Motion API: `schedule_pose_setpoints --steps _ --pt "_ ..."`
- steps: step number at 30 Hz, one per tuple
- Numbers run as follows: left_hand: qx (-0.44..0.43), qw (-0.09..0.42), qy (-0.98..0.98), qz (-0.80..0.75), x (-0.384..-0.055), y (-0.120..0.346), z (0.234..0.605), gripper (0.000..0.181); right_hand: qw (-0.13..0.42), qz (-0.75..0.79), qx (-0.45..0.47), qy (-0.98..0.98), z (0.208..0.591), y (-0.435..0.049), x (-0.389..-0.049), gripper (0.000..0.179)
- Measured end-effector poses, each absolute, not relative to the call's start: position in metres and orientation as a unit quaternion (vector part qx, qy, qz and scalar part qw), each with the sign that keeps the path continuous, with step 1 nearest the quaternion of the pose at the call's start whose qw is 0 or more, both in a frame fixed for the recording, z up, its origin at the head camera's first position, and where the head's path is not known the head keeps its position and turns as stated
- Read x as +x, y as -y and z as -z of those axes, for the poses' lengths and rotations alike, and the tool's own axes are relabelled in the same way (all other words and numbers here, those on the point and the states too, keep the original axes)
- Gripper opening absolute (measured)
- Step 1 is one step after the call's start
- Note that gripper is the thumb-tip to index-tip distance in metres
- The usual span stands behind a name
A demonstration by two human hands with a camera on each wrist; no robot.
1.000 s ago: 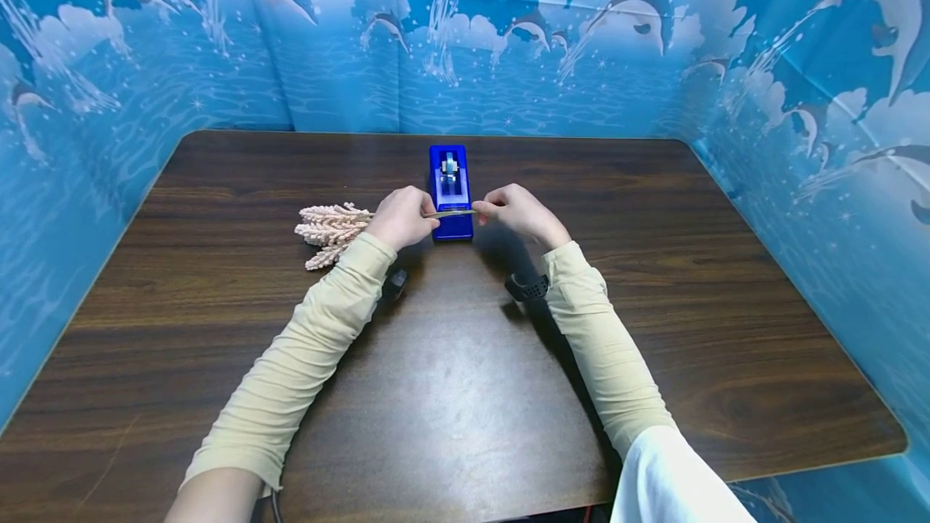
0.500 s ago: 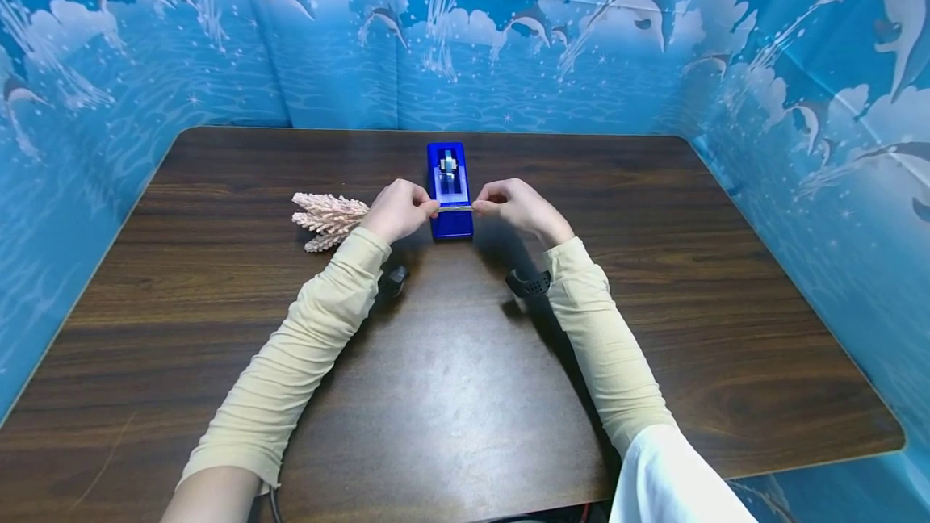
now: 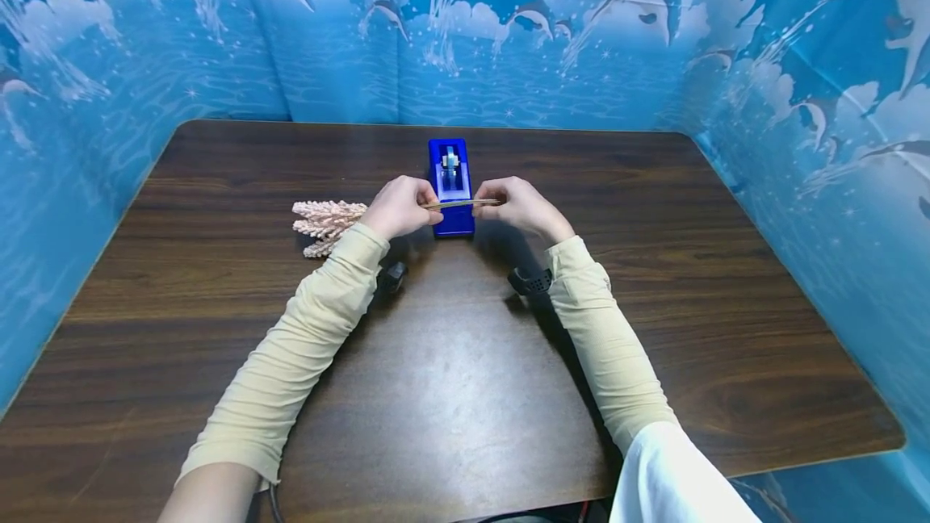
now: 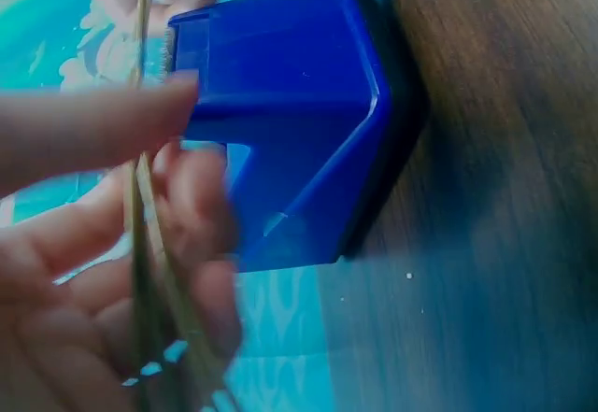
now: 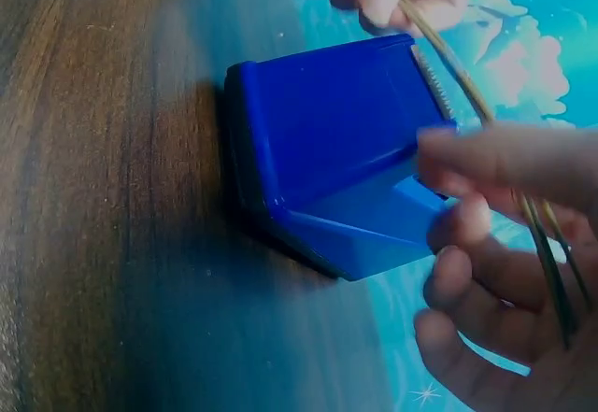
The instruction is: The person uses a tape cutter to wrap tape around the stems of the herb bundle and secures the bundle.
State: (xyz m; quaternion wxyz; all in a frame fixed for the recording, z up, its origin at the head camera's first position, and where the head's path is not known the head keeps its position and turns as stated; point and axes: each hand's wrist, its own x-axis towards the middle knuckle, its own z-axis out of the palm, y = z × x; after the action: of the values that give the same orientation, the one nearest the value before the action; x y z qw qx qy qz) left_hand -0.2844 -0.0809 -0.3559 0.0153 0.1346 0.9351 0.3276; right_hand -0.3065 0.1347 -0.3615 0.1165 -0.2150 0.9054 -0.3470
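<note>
A bunch of dried flowers with pale pink, fluffy heads (image 3: pixel 325 220) points left, and its thin stems (image 3: pixel 458 203) run to the right. My left hand (image 3: pixel 400 208) holds the stems near the heads, with thumb and fingers about them in the left wrist view. Farther along, my right hand (image 3: pixel 519 204) holds the stem ends between thumb and curled fingers. A blue tape dispenser (image 3: pixel 456 223) stands on the table between the hands. The stems cross in front of its toothed cutting edge (image 5: pixel 432 80), seen in the right wrist view; whether they touch it I cannot tell.
The dark wood-grain table (image 3: pixel 465 394) spreads around both arms. A blue curtain (image 3: pixel 465 63) printed with dolphins stands behind and beside it. Black wrist-worn devices, such as the right one (image 3: pixel 529 281), hang below each wrist.
The stems dip to the dispenser's top between the hands, then sit slightly higher and reach farther into my right hand. Both hands stay beside the dispenser.
</note>
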Motion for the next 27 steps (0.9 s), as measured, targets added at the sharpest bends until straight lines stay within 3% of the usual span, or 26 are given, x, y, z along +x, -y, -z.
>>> schedule_pose_setpoints --steps 4,7,10,14,17,20,27 --pt "0.147 -0.034 -0.942 -0.301 -0.2834 0.0794 0.3542 0.011 0.167 0.376 -0.186 -0.892 0.3608 -0.136 -0.3059 0.048" --pt "0.148 -0.046 -0.945 -0.287 -0.2817 0.0792 0.352 0.011 0.173 0.392 -0.165 -0.888 0.3594 -0.136 -0.3046 0.061" --pt "0.156 -0.004 -0.947 -0.28 -0.2809 0.0806 0.3488 0.013 0.169 0.391 -0.153 -0.892 0.3594 -0.1367 -0.3051 0.056" --pt "0.142 0.084 -0.949 -0.27 -0.2809 0.0829 0.3456 0.037 0.174 0.388 -0.148 -0.893 0.3605 -0.1371 -0.3069 0.048" --pt "0.115 0.118 -0.95 -0.266 -0.2819 0.0838 0.3472 0.048 0.175 0.383 -0.148 -0.895 0.3608 -0.1373 -0.3069 0.045" --pt "0.102 0.117 -0.949 -0.273 -0.2824 0.0846 0.3497 0.043 0.168 0.379 -0.153 -0.897 0.3609 -0.1383 -0.3064 0.043" --pt "0.11 0.063 -0.951 -0.281 -0.2797 0.0866 0.3462 0.028 0.142 0.388 -0.197 -0.889 0.3577 -0.1404 -0.3066 0.036"
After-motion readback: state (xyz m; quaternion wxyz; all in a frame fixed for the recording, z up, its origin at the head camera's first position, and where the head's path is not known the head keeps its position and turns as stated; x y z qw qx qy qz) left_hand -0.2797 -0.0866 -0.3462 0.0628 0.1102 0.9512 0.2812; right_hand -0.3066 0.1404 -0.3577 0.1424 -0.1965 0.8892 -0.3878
